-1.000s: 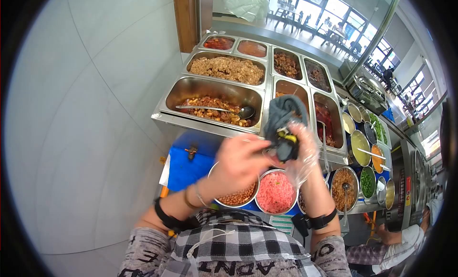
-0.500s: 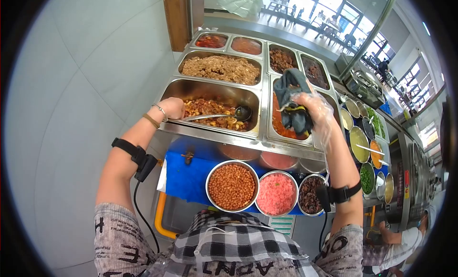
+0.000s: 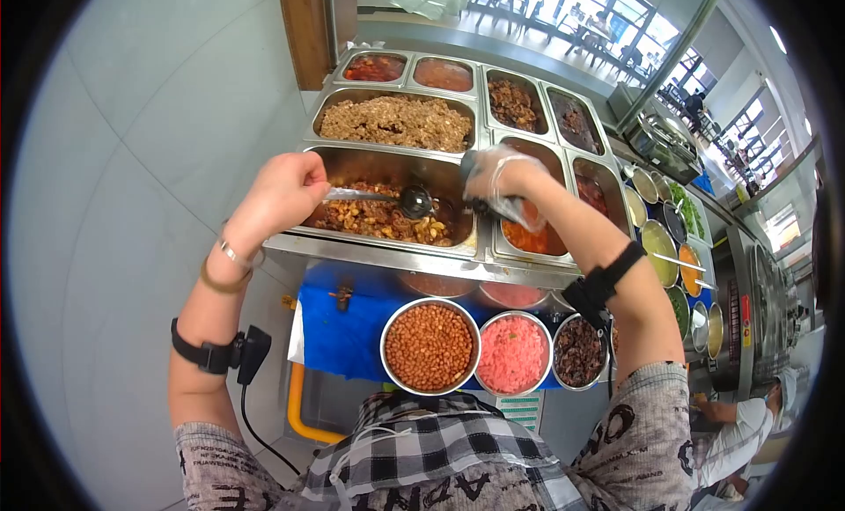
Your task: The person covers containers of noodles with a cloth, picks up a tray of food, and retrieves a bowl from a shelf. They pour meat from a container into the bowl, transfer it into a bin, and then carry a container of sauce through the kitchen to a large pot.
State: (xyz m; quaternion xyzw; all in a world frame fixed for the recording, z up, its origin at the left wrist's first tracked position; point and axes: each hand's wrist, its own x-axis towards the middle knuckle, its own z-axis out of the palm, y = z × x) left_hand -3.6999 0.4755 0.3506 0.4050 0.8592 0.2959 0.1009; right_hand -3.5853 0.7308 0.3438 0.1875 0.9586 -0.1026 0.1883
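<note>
My left hand (image 3: pixel 283 192) is closed around the handle end of a metal ladle (image 3: pixel 415 202). The ladle's round bowl hangs over a deep steel pan (image 3: pixel 387 168) of saucy, peanut-like pieces. My right hand (image 3: pixel 515 174), in a clear plastic glove, grips a dark cloth (image 3: pixel 476 183), both smeared by motion. They are near the divider between that pan and the neighbouring pan of orange-red sauce (image 3: pixel 530 238).
Behind stands a pan of brown minced food (image 3: pixel 396 122), with smaller pans of sauces beyond. Below the steel counter edge (image 3: pixel 387 256) are bowls of beans (image 3: pixel 430 345), pink diced food (image 3: pixel 512 353) and dark pieces (image 3: pixel 580 352). Another person (image 3: pixel 748 432) is at lower right.
The ladle has lifted off the food, and my left hand has risen with its handle. My right hand has brought the cloth left and down, towards the pan divider.
</note>
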